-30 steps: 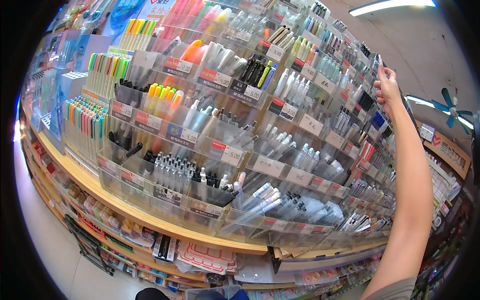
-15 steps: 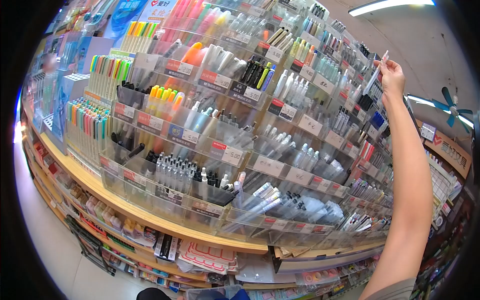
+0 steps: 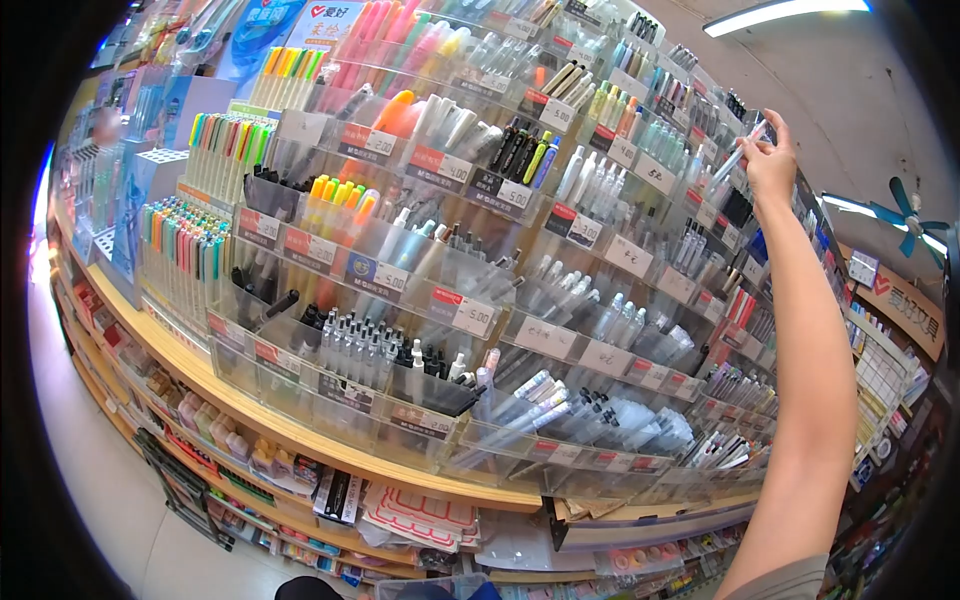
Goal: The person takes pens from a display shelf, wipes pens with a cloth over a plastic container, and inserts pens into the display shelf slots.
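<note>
My right hand is raised at the upper right, its fingers pinched on a slim whitish pen. The pen slants down to the left from my fingertips, beside the upper right compartments of the clear pen rack. I cannot tell whether its lower end touches the other pens there. Dark pens stand just below the hand. My left hand is out of view.
Tiers of pens with price labels fill the rack. Colourful markers stand at the left on a wooden shelf edge. Lower shelves hold packaged goods and red-edged sheets. A ceiling fan shows at the right.
My right hand has shifted slightly left and turned, and the pen in it now slants down toward the rack compartments. The camera view has shifted a little.
</note>
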Tool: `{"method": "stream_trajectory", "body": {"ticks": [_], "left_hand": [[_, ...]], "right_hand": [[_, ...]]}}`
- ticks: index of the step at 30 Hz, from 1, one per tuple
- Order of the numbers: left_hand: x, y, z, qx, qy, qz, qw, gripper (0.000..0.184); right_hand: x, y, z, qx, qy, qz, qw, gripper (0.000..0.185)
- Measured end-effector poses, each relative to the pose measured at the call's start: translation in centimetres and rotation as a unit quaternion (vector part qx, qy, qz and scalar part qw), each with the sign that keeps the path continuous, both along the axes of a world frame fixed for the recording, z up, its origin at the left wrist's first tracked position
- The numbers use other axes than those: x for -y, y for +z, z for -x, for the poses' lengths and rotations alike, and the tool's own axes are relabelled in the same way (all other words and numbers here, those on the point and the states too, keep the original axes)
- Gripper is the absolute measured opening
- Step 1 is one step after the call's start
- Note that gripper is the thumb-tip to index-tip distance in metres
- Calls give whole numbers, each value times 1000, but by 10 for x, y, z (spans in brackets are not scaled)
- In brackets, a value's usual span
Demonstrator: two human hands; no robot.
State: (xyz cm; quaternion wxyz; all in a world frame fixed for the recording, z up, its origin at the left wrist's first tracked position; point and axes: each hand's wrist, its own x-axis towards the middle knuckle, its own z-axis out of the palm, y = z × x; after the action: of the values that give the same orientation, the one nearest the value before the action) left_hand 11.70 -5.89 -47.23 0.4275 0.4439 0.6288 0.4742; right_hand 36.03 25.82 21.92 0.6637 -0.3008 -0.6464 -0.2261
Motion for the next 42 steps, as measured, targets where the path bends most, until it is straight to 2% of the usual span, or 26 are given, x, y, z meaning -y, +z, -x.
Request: {"method": "stream_trajectory", "body": {"ticks": [2,3,6,7,10,13,16,19,23,26,29,32,35,41,42], "left_hand": [[0,-2,0,-5,-3,4,1000,22],[-1,-2,1,-8,-7,8,1000,22],[-1,-1,1,-9,-11,8,1000,22],[-2,0,1,-9,-11,5,1000,23],[-2,4,2,-2,-12,12,1000,22],[-2,-2,1,7,-6,36,999,23],[-3,-1,2,-15,-14,-8,1000,23],[-3,3,2,-7,-14,2,1000,24],[-2,-1,1,-16,-8,-4,1000,24],[-1,-3,0,-19,-4,-2,1000,24],[-1,-16,0,-20,-4,-1,1000,24],[-2,-21,-1,-21,3,-1,1000,23],[0,-18,-2,-17,11,5,1000,23],[0,-19,0,-14,6,12,1000,24],[-1,-19,0,-15,6,14,1000,24]], "right_hand": [[-1,-6,-1,23,-27,38,999,47],[-2,-7,-2,41,-63,56,996,42],[-14,-4,-10,48,-63,119,990,33],[-16,-6,-12,60,-88,96,990,26],[-12,-13,-9,57,-121,100,986,22],[-15,-13,-10,59,-99,116,987,18],[-2,-17,-3,108,-159,101,976,18],[-4,-17,-5,134,-187,106,967,20],[-3,-21,0,171,-355,100,913,26],[8,-18,9,147,-279,115,942,27],[-15,-8,-8,227,-244,134,933,23],[-23,-7,-12,137,-185,175,957,17],[-14,-13,-2,112,-125,205,964,14],[-21,-13,1,134,-181,188,956,14],[-21,-12,2,113,-159,177,965,14]]}}
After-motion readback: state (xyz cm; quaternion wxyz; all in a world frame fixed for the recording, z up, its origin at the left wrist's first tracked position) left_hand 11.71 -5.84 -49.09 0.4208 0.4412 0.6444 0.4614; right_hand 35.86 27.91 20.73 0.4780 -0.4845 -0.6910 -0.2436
